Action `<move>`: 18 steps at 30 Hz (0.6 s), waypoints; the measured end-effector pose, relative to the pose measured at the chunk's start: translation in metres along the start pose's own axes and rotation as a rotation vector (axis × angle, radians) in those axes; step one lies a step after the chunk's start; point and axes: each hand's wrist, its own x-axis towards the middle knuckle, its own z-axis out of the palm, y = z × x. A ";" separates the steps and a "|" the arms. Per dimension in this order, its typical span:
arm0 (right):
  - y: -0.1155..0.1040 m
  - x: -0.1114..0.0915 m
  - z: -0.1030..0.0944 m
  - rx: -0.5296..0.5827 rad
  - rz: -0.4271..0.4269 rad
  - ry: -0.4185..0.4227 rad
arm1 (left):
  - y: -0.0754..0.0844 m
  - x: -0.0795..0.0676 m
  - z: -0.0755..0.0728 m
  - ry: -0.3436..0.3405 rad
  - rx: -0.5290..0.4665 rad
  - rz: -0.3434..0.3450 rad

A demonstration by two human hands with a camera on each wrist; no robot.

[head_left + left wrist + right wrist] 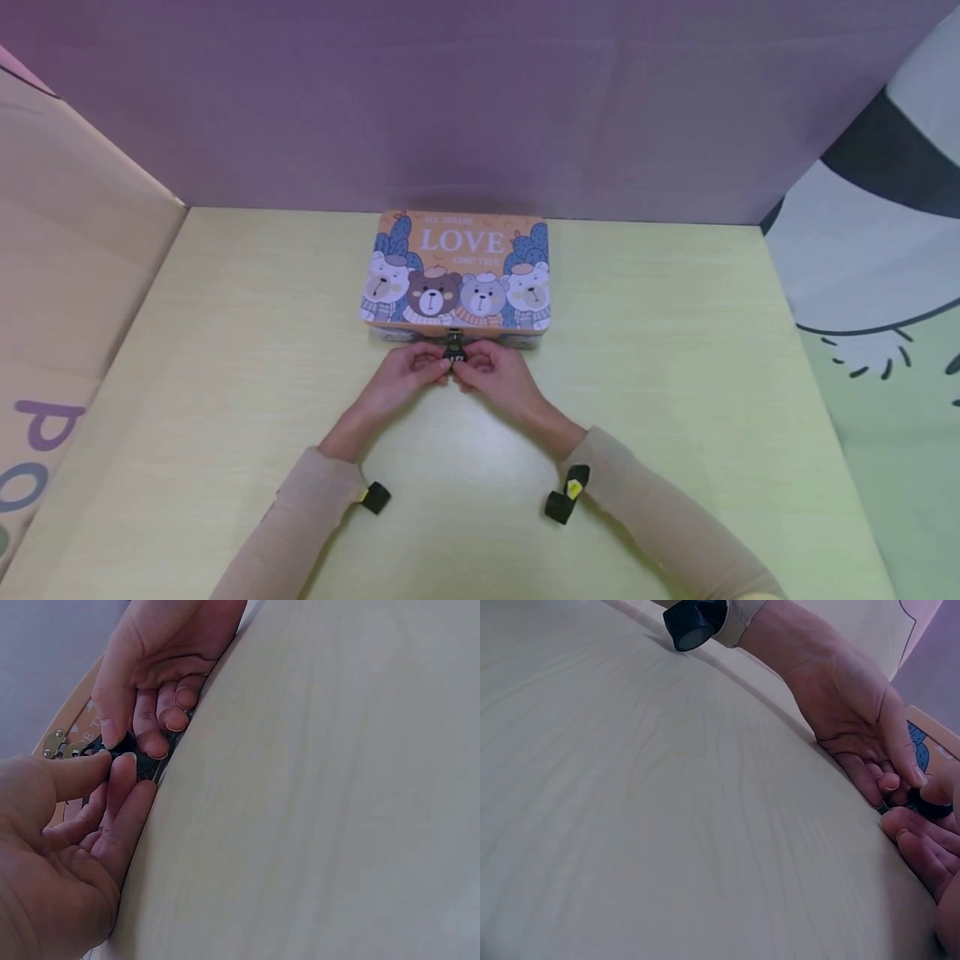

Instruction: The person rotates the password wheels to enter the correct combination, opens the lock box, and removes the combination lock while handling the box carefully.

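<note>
A tin box (455, 267) with a lid showing bears and the word LOVE lies at the back middle of the table. At its front clasp (56, 742) hangs a small black padlock (454, 356) with white marks on its face. My left hand (397, 379) pinches the padlock from the left between thumb and fingers. From the right, my right hand (504, 379) pinches its other side, thumb on the near face. Both hands rest low over the table, fingertips nearly meeting. Fingers hide much of the padlock in both wrist views.
The pale wooden table (660, 358) extends around the box on both sides. A purple panel (480, 108) stands right behind the box. Printed panels (82, 208) flank the table. Black wrist cameras (377, 497) sit on both sleeves.
</note>
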 end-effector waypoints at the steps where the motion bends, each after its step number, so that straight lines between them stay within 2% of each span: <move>1: 0.000 0.000 0.000 0.002 -0.002 0.002 | 0.000 0.000 0.000 0.000 -0.001 -0.001; 18: -0.001 -0.001 0.001 0.022 -0.007 0.006 | 0.000 0.000 0.000 0.004 0.014 -0.002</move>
